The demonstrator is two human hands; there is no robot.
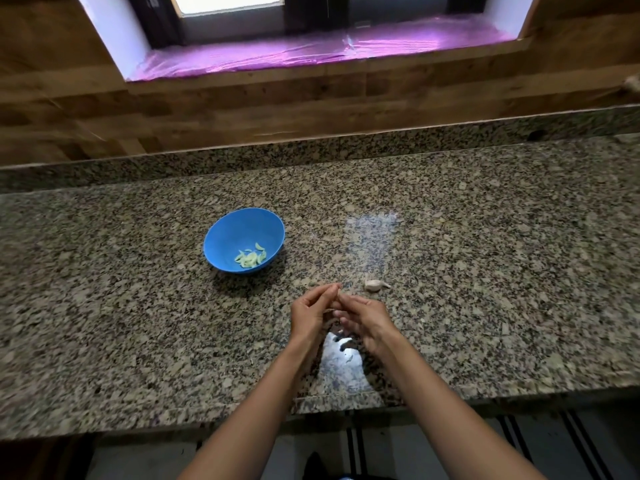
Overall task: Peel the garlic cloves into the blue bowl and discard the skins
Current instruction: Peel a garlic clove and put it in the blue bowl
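Reaching up from the bottom edge of the frame, your two bare forearms cross the near rim of the speckled granite desk (485, 271) and meet just below the centre. Behind them at the bottom right, a striped mat (512, 441) lies on the floor.

Your left hand (310, 313) and right hand (367, 318) face each other, touching at the tips. The fingers (327, 292) of the left are curled, thumb and forefinger closed together at the top. The right hand's fingers (353, 301) curl inward to meet them. Between the two hands you pinch a pale piece (330, 310), too small to tell whether it is clove or skin.

On the desk under your wrists sits a bright patch of glare with a few white flecks in it; whether they are skins cannot be told.

Just beyond your right hand, a little right of centre, one unpeeled garlic clove (375, 285) lies on the desk, apart from your fingers.

Farther back and left of centre stands the blue bowl (228, 237), upright, with a small heap of peeled cloves (250, 258) in its bottom.

Along the top of the frame runs a wooden wall (242, 105), with a window sill (311, 53) covered in shiny purple film.
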